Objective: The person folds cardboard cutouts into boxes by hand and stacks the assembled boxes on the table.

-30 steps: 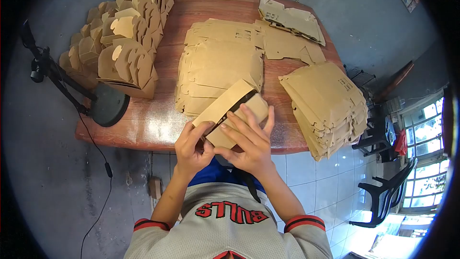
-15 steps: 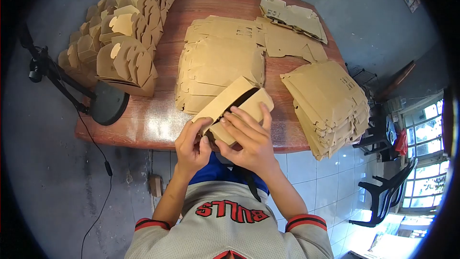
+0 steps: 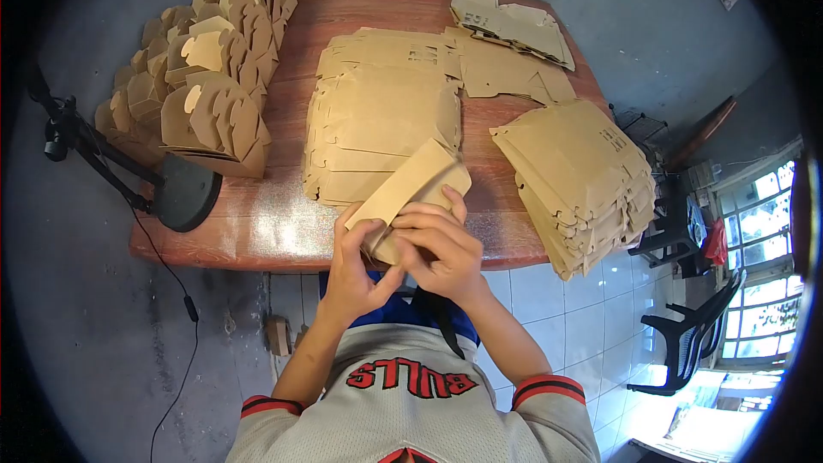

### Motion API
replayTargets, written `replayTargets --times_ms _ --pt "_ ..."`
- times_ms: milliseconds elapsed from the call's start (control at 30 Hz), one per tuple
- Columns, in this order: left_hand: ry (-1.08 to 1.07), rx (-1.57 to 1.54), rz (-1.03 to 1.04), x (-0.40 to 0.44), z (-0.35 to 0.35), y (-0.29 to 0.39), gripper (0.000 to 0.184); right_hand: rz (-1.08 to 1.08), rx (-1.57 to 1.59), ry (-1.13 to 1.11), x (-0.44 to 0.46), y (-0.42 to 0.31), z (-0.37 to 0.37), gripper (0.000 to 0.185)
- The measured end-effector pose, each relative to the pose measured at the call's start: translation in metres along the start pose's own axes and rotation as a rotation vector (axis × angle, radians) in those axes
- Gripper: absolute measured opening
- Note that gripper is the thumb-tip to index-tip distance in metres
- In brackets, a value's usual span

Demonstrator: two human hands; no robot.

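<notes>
A partly folded brown cardboard box (image 3: 405, 184) is held tilted between my two hands, over the table's front edge. My left hand (image 3: 353, 270) grips its near left end, thumb pressed against the side. My right hand (image 3: 439, 244) is curled over the right panel, fingertips tucked in at the fold. The dark gap between the panels is mostly closed, and the fingers hide part of it. Just behind the box lies a stack of flat cardboard blanks (image 3: 381, 111).
Folded boxes (image 3: 214, 120) stand in rows at the left of the wooden table (image 3: 257, 227), beside a black stand base (image 3: 184, 193). Another stack of blanks (image 3: 583, 171) lies at the right, overhanging the edge. More flat cardboard (image 3: 514, 21) is at the back right. A black chair (image 3: 686, 339) stands beyond.
The box's opening has narrowed as its panels came together. My right fingers have curled in, and my left thumb has moved. The whole view has shifted slightly.
</notes>
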State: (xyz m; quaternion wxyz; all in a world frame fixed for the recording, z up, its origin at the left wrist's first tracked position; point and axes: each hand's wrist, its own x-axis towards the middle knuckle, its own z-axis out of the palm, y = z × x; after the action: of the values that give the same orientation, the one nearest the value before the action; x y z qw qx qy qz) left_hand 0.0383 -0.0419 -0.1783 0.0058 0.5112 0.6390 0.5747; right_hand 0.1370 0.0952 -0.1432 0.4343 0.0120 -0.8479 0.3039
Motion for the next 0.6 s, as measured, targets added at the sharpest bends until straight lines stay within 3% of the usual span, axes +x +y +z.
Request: replayTargets --times_ms 100,200,333,533,600 --pt "0.078 0.043 0.033 0.004 0.007 0.002 0.058 0.088 0.033 0.321 0.005 0.002 -0.008 0.014" --pt "0.056 0.054 0.090 0.007 0.003 0.003 0.053 0.345 -0.128 0.401 0.030 0.011 -0.026 0.018" --pt "0.017 0.007 0.094 0.005 0.003 0.003 0.047 0.489 0.112 0.113 0.038 0.035 -0.032 0.033" --pt "0.200 0.009 0.136 0.009 0.012 -0.001 0.038 0.376 0.041 0.318 0.026 0.031 -0.012 0.038" --pt "0.338 -0.049 0.173 0.016 0.008 0.000 0.037 0.206 -0.031 0.242 0.038 0.011 -0.011 0.040"
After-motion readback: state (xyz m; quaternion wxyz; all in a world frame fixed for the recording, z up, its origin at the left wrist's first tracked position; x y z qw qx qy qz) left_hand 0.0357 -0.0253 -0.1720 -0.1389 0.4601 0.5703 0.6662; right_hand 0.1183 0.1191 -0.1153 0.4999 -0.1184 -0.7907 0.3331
